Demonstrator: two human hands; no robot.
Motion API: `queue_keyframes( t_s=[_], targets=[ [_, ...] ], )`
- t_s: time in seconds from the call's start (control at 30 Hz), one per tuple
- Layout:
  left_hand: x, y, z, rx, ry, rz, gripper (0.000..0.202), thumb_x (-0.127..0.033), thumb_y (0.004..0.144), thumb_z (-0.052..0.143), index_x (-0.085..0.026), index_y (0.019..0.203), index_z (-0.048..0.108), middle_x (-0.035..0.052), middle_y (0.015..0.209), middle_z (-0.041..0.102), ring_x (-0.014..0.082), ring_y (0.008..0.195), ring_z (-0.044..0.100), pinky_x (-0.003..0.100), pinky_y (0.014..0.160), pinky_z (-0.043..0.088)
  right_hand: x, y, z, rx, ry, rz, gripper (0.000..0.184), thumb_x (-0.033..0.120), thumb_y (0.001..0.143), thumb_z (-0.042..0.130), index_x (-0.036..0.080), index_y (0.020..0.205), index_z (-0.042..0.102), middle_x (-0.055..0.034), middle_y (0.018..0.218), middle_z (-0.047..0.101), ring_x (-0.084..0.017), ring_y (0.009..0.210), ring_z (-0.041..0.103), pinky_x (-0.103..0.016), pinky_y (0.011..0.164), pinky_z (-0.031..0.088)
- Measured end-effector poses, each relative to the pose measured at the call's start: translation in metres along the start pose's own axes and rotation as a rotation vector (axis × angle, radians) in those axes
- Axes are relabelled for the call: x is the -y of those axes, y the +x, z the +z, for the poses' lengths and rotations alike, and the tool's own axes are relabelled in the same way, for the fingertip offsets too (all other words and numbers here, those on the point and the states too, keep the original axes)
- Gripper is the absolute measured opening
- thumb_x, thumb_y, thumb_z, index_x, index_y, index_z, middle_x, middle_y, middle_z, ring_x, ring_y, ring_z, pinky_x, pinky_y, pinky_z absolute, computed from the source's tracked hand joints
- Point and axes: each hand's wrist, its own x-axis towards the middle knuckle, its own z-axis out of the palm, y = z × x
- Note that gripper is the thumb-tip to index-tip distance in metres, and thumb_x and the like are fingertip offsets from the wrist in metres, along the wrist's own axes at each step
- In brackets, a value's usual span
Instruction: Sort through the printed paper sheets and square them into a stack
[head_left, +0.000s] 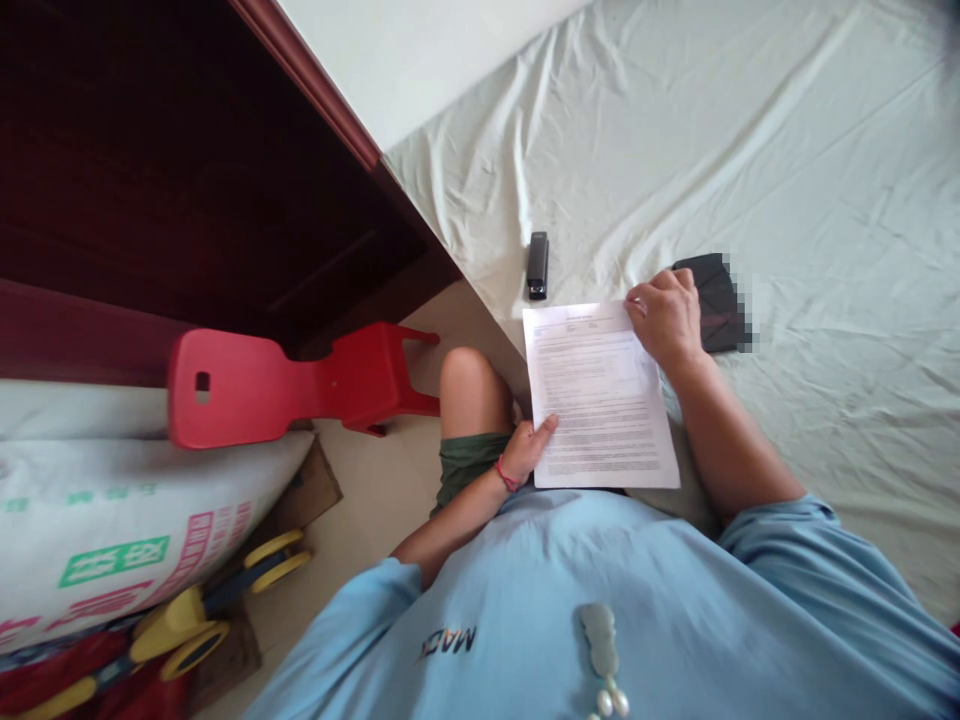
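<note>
Printed paper [592, 390] lay spread in front of the person's blue shirt [600, 560], above the lap and reaching over the near edge of a pale, wrinkled cloth [847, 230]. The left hand [526, 453], with a red bracelet [506, 475] at the wrist, grasped the paper's left edge low down, thumb on the printed face and fingers mostly hidden. The right hand [666, 312] pinched the top right corner between thumb and fingers. Whether there was one sheet or several could not be told.

A black stapler [538, 265] rested on the cloth just beyond the paper's top left corner. A black object [716, 305], partly blurred into blocks, lay just beside the right hand; whether the two touched was unclear. To the left stood a red plastic chair [240, 385], near a white sack [150, 520] with green and pink lettering.
</note>
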Motion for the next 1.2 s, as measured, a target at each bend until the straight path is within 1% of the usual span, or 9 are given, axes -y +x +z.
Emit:
queue_keyframes(
  t_s=[0.3,0.47,0.57,0.7,0.8,0.97,1.03,1.13,1.2],
  targets=[
    [0.000,-0.001,0.000,0.001,-0.007,0.013,0.089,-0.086,0.073,0.076,-0.006,0.111,0.081,0.0205,0.116,0.080,0.0346,0.107,0.077,0.050,0.110,0.056,0.009,0.002,-0.012,0.064,-0.042,-0.065,0.037,0.033,0.105,0.045,0.020,0.089,0.076,-0.0146,0.092,0.076,-0.034,0.106,0.060,-0.052,0.095,0.041],
    [0.000,-0.001,-0.001,0.001,0.020,0.001,0.091,-0.089,0.071,0.074,-0.005,0.105,0.082,0.0204,0.109,0.081,0.0343,0.100,0.078,0.047,0.100,0.060,0.007,0.002,-0.012,0.087,0.001,-0.096,0.024,0.032,0.102,0.052,0.025,0.099,0.076,-0.0105,0.092,0.076,-0.034,0.107,0.059,-0.050,0.093,0.040],
    [-0.001,-0.001,-0.001,0.000,0.022,-0.004,0.091,-0.089,0.071,0.074,-0.005,0.104,0.082,0.0209,0.109,0.081,0.0346,0.099,0.078,0.047,0.100,0.060,0.007,0.002,-0.012,0.152,-0.018,-0.076,0.021,0.031,0.100,0.057,0.023,0.093,0.075,-0.0125,0.094,0.075,-0.035,0.108,0.059,-0.050,0.092,0.040],
    [0.000,-0.001,-0.001,-0.002,0.011,0.005,0.089,-0.088,0.071,0.076,-0.006,0.105,0.082,0.0201,0.108,0.081,0.0347,0.103,0.077,0.048,0.105,0.058,0.007,0.002,-0.014,0.143,-0.025,-0.090,0.027,0.031,0.102,0.054,0.022,0.087,0.075,-0.0132,0.094,0.075,-0.035,0.110,0.060,-0.050,0.091,0.041],
    [0.001,-0.001,-0.001,0.007,0.010,0.008,0.089,-0.088,0.073,0.075,-0.006,0.107,0.082,0.0196,0.108,0.081,0.0340,0.102,0.077,0.047,0.103,0.059,0.008,0.002,-0.019,0.145,-0.030,-0.112,0.033,0.033,0.104,0.051,0.022,0.083,0.074,-0.0130,0.090,0.076,-0.035,0.107,0.060,-0.050,0.090,0.041],
    [0.001,0.000,-0.002,0.013,0.056,0.018,0.091,-0.090,0.075,0.071,-0.005,0.105,0.082,0.0204,0.107,0.081,0.0327,0.097,0.077,0.044,0.096,0.059,0.014,0.001,-0.023,0.165,-0.007,-0.109,0.033,0.027,0.104,0.045,0.023,0.099,0.077,-0.0117,0.092,0.076,-0.033,0.101,0.061,-0.050,0.090,0.041],
    [0.002,0.000,-0.002,0.010,0.078,0.023,0.091,-0.091,0.075,0.069,-0.005,0.103,0.082,0.0201,0.105,0.081,0.0325,0.096,0.077,0.043,0.094,0.059,0.017,0.000,-0.025,0.142,0.002,-0.116,0.032,0.028,0.103,0.046,0.024,0.098,0.078,-0.0121,0.093,0.074,-0.034,0.105,0.060,-0.051,0.091,0.042],
    [0.003,0.000,-0.003,0.009,0.093,0.020,0.091,-0.092,0.074,0.068,-0.006,0.100,0.082,0.0189,0.101,0.081,0.0316,0.093,0.077,0.042,0.092,0.059,0.022,-0.002,-0.034,0.095,0.036,-0.135,0.028,0.032,0.102,0.052,0.026,0.092,0.077,-0.0122,0.097,0.070,-0.036,0.110,0.057,-0.051,0.092,0.044],
    [0.004,0.001,-0.003,0.005,0.098,0.026,0.088,-0.091,0.075,0.068,-0.007,0.099,0.082,0.0173,0.097,0.081,0.0299,0.090,0.076,0.041,0.091,0.059,0.028,-0.006,-0.048,0.119,0.081,-0.157,0.024,0.035,0.100,0.057,0.026,0.090,0.076,-0.0116,0.098,0.068,-0.034,0.105,0.058,-0.050,0.092,0.045]
  ],
)
